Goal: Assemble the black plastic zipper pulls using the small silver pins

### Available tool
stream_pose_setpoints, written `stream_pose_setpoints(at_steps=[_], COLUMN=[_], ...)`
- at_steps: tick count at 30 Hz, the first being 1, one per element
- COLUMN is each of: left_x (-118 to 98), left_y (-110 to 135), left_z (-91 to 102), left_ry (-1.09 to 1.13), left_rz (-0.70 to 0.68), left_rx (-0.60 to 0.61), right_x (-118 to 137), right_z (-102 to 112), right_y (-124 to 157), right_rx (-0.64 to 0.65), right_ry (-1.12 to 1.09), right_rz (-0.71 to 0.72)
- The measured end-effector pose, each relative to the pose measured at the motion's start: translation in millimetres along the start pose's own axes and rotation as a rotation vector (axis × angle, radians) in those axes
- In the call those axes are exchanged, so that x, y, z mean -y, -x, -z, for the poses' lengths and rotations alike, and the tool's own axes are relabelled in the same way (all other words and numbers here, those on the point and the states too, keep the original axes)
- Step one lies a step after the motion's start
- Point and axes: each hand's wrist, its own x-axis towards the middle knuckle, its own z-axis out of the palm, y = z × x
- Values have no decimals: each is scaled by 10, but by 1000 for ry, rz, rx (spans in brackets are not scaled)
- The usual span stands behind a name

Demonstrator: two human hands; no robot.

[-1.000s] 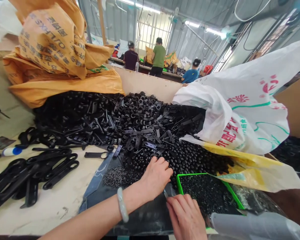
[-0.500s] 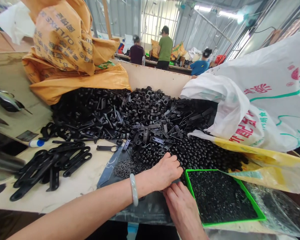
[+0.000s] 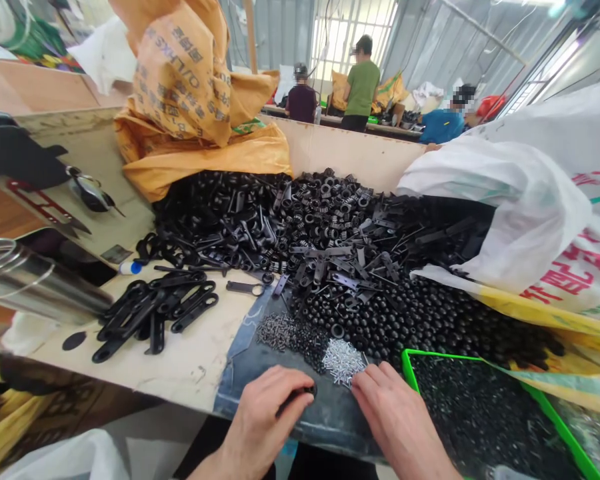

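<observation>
My left hand (image 3: 267, 417) rests near the table's front edge on a dark cloth mat (image 3: 260, 363), fingers curled round a small black part (image 3: 300, 395). My right hand (image 3: 397, 417) lies beside it, fingertips pressed together at a small heap of silver screws (image 3: 343, 360); what it pinches, if anything, is hidden. Just beyond lie dark screws (image 3: 280, 331) and a big pile of black plastic beads (image 3: 410, 320) and fittings (image 3: 320, 227).
A green-rimmed tray (image 3: 555, 413) of tiny black parts sits at the right. Long black straps (image 3: 153, 313) lie at left by a metal cylinder (image 3: 35, 283). Orange sacks (image 3: 195, 100) and a white sack (image 3: 530, 200) flank the pile. Three people stand at a far bench.
Both hands have pulled back from the bead pile toward the table's front edge. The silver screws are now uncovered. The camera has swung to the left.
</observation>
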Motion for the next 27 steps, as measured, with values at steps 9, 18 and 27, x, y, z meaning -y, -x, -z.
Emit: stream_pose_setpoints(at_steps=[9, 18, 27], left_x=[65, 54, 5], left_y=[23, 25, -50], left_z=[-95, -90, -38], left_ry=[-143, -74, -70], left_rz=[-91, -21, -67], left_rx=[-1, 16, 47], right_x=[-5, -28, 99], right_z=[16, 24, 96], right_y=[-23, 107, 161], right_rx=[-30, -18, 4], right_ry=[-40, -327, -759], right_rz=[-49, -177, -401])
